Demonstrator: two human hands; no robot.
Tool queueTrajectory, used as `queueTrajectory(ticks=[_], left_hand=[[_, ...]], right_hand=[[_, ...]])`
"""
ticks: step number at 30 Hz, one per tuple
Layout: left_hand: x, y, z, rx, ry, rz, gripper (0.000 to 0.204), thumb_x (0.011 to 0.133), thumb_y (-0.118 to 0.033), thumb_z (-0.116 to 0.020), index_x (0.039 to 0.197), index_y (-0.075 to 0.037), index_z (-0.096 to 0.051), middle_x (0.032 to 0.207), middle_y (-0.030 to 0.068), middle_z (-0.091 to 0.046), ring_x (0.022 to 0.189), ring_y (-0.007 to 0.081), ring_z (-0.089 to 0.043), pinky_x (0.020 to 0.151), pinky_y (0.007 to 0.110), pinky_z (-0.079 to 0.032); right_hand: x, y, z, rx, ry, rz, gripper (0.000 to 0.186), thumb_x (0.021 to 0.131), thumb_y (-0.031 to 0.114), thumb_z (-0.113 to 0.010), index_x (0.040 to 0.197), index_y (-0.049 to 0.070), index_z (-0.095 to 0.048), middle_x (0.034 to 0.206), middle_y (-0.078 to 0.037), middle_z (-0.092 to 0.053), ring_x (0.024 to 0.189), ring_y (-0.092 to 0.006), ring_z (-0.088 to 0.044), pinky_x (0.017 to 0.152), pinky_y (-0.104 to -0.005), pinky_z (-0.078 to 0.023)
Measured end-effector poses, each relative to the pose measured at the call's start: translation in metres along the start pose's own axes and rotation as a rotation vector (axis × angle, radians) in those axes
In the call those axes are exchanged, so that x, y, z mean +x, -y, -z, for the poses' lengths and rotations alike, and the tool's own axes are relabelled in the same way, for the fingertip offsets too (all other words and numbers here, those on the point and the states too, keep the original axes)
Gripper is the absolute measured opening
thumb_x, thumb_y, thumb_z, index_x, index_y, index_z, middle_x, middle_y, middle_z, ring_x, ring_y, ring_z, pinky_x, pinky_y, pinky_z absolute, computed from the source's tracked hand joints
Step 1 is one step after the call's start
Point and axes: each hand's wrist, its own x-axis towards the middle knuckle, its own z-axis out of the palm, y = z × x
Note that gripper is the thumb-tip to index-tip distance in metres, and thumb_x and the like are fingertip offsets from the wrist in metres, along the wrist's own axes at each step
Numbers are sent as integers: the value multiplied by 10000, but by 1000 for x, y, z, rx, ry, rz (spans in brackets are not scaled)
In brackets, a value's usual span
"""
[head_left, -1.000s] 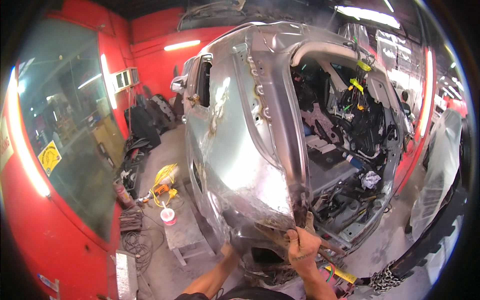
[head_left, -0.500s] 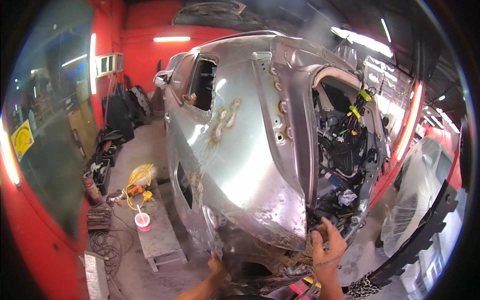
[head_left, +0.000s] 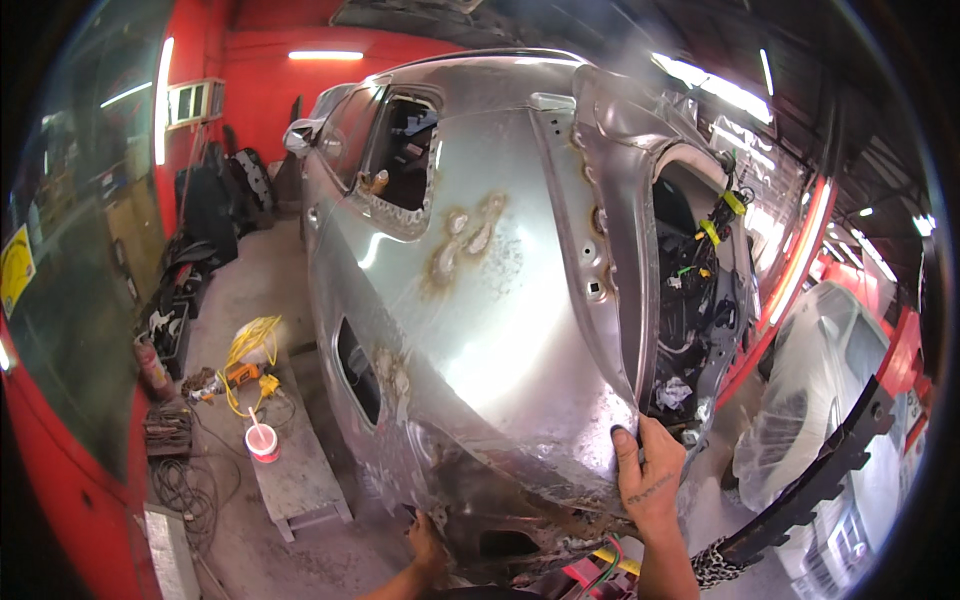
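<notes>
A bare silver car body panel (head_left: 490, 330), with rusty, welded patches, fills the middle of the head view, part of a stripped car. My right hand (head_left: 650, 465) is closed on the panel's lower right edge, thumb on the outer face. Low on the left, my left hand (head_left: 425, 540) holds the panel's lower edge, its fingers partly hidden. Beside my right hand is an open rear cavity (head_left: 685, 370) holding dark trim and wiring. Below are coloured hoses (head_left: 605, 570).
A low bench (head_left: 300, 480) at left carries a red-and-white tub (head_left: 262, 448), a power tool (head_left: 243, 375) and yellow cord. Cables (head_left: 185, 500) lie on the floor beside a red wall. At right stand a chained black beam (head_left: 820, 470) and a plastic-covered car (head_left: 790, 400).
My right hand has left its lower grip, lifted with fingers apart, and now grips higher on the panel edge. The view has shifted, showing more of the car's side.
</notes>
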Motion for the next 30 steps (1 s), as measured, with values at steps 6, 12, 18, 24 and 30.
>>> queueTrajectory(ticks=[6, 12, 18, 24, 30], left_hand=[[11, 2, 4, -25, 78, -25, 497, 1050, -499, -510, 988, -19, -627, 798, 3, -546, 715, 143, -485, 669, 340, -434], [5, -6, 4, 17, 156, -70, 560, 1056, -506, -483, 1145, 30, -620, 915, 53, -620, 789, 167, -548, 710, 340, -471], [11, 9, 14, 72, 271, -20, 654, 1073, -543, -391, 1329, 37, -552, 1263, 157, -646, 1114, 325, -648, 965, 458, -536], [29, 12, 26, 68, 227, 44, 581, 1064, -478, -452, 1315, 32, -569, 1245, 153, -660, 1112, 319, -654, 961, 451, -543], [27, -5, 14, 123, 234, 70, 538, 1049, -429, -494, 1308, 36, -577, 1237, 153, -667, 1105, 304, -660, 952, 439, -547]], right_hand=[[6, 1, 1, -71, -28, 30, 347, 953, 264, -680, 1076, -60, -669, 827, -205, -649, 714, -376, -639, 648, -416, -498], [40, 13, -1, -181, -25, -114, 351, 971, 273, -651, 1124, -41, -685, 812, -203, -677, 730, -365, -672, 659, -423, -514], [41, 11, -10, -294, -67, 68, 241, 988, 193, -615, 1043, -25, -703, 719, -173, -670, 615, -366, -658, 578, -416, -511], [38, 4, -13, -275, -104, 103, 205, 975, 179, -635, 1003, -13, -702, 701, -156, -664, 575, -337, -650, 539, -400, -498], [37, -4, -11, -297, -97, 119, 191, 973, 195, -645, 972, 9, -688, 661, -114, -637, 531, -298, -626, 490, -388, -463]])
